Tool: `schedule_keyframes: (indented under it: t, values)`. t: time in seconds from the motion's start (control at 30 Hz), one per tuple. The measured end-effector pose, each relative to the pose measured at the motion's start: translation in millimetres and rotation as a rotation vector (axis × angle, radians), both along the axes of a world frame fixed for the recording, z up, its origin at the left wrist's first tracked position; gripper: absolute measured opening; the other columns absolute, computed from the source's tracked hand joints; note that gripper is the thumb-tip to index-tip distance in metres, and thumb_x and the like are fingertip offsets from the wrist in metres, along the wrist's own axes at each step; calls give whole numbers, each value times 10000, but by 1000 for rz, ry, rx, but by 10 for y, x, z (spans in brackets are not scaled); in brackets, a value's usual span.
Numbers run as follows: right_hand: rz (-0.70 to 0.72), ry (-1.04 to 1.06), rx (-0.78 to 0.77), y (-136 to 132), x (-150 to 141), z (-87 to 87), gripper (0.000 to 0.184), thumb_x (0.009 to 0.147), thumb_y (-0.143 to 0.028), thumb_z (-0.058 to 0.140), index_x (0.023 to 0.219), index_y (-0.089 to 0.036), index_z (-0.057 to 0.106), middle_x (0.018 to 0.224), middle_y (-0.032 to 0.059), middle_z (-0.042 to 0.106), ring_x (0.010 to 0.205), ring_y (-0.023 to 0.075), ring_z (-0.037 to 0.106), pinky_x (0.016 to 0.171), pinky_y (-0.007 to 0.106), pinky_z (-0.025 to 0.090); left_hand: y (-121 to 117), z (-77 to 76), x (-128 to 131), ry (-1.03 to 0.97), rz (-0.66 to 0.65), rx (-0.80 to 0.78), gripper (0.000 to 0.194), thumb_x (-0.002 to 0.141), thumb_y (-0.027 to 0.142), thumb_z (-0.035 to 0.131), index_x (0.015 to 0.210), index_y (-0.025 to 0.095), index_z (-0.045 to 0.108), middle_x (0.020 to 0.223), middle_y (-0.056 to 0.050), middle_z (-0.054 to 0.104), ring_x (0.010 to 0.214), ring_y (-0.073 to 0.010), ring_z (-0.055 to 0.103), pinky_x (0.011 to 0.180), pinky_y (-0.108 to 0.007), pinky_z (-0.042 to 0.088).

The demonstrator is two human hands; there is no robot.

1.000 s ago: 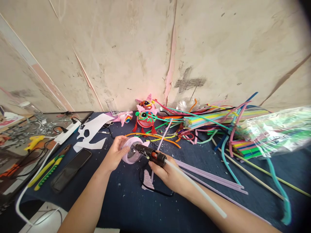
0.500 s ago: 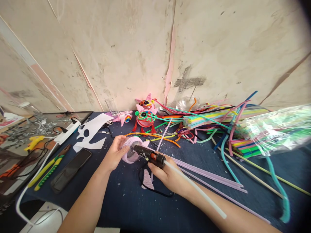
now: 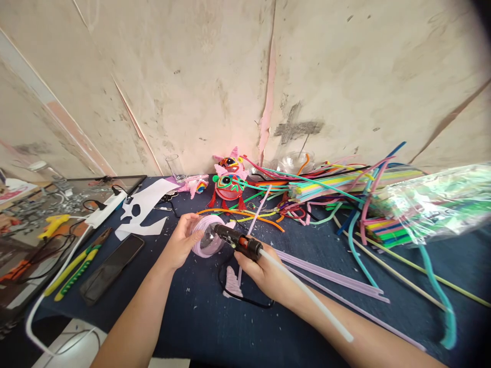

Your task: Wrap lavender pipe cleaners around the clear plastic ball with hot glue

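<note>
My left hand grips the left side of a clear round shell wrapped in lilac pipe cleaner. In my right hand is a black glue gun with an orange part. A long whitish glue stick sticks out of its back end and lies over my right forearm. The gun's nozzle points at the shell's open side; whether it touches is hard to tell. Below my hands lie a pink fuzzy piece and the black cord. Lilac pipe cleaners run off to the right.
Pliers, a phone, cut white paper and a power strip lie at left. Colourful fuzzy figures stand at the back. Bundled pipe cleaners and a plastic-wrapped bundle fill the right back.
The glue gun has shifted slightly right and up, its nozzle drawn back a little from the shell's inside. My left hand and the shell stay nearly still.
</note>
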State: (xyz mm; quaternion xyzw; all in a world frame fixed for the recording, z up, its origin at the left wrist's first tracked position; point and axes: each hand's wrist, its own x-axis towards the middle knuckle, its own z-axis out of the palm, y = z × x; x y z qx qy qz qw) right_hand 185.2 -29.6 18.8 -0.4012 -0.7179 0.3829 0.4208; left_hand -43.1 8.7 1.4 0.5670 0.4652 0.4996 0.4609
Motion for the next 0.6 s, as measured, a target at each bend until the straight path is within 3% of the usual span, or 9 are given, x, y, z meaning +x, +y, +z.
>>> schedule_keyframes:
  t: [0.6]
  values:
    - [6, -7, -2, -8, 1, -11, 169, 821, -314, 447, 684, -215, 437, 624, -25, 469, 573, 128, 435, 562, 239, 416, -1, 3, 7, -18, -17, 6, 383, 764, 372, 718, 1059, 233, 515, 1065, -22, 607, 1065, -196, 570, 923, -315, 433]
